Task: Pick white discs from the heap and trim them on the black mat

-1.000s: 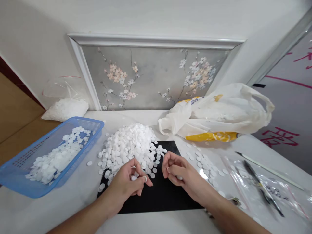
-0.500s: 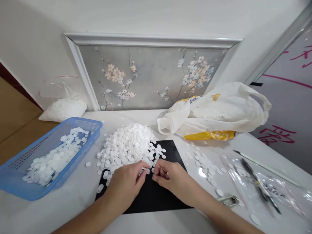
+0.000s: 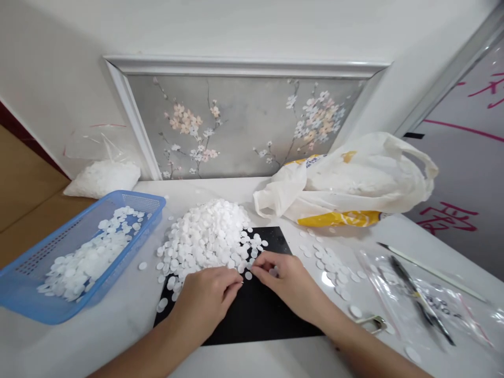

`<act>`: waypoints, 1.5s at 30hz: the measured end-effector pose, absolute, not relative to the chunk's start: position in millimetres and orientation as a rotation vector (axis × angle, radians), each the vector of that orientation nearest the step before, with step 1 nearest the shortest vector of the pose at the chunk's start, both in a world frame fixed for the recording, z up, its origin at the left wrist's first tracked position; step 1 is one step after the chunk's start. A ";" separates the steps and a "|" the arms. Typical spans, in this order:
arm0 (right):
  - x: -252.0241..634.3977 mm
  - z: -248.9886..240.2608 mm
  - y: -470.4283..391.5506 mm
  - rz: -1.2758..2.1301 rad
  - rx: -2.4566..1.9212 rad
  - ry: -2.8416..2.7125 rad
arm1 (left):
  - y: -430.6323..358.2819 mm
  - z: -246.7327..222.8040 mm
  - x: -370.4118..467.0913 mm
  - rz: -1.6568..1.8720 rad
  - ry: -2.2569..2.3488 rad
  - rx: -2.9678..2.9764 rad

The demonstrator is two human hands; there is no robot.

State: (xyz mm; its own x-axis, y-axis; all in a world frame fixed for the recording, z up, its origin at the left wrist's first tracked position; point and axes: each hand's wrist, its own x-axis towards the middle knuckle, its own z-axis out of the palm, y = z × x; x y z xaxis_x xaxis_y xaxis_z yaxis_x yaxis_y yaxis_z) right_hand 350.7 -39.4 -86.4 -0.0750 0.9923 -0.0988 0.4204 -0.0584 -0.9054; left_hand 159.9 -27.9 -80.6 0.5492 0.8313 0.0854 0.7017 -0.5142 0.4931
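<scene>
A heap of small white translucent discs covers the far left part of a black mat. Over the mat, my left hand is closed in a pinch, with the thin edge of a white disc barely showing at its fingertips. Facing it, my right hand has thumb and index finger pressed together beside the loose discs at the heap's edge. A white disc shows within its curled fingers. Whether its fingertips pinch another disc is unclear.
At left stands a blue basket with more discs, near a clear bag of white pieces. A white plastic bag lies at back right. Scattered discs, nail clippers, a black pen and a zip bag lie at right.
My right hand has shifted slightly up and right, toward the loose discs at the heap's edge. My left hand has lowered slightly, its fingers drawn closer together.
</scene>
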 end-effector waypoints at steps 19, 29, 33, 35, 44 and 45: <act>350.7 -87.7 -47.5 1.060 -1.655 -1.760 | -29.7 -65.8 150.1 0.220 1.328 1.907; 356.4 -83.2 -48.8 1.215 -1.589 -1.741 | -29.2 -62.4 152.6 0.228 1.293 1.903; 357.3 -82.0 -48.8 1.231 -1.592 -1.735 | -28.6 -62.0 152.6 0.232 1.286 1.905; 356.5 -82.5 -49.0 1.237 -1.575 -1.738 | -28.0 -62.9 152.3 0.237 1.284 1.906; 349.2 -84.2 -51.8 1.412 -1.449 -1.625 | -31.7 -67.0 153.1 0.307 1.277 1.826; 348.5 -83.1 -51.6 1.474 -1.427 -1.571 | -32.0 -67.0 153.0 0.344 1.257 1.787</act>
State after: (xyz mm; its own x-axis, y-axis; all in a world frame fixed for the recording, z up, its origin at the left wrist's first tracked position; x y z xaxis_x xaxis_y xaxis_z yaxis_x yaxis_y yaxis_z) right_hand 348.5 -51.6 -83.1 -0.2843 0.9226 -0.2608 0.3189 -0.1655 -0.9332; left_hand 153.0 -32.0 -67.0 0.4450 0.8585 -0.2549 0.6093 -0.0817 0.7887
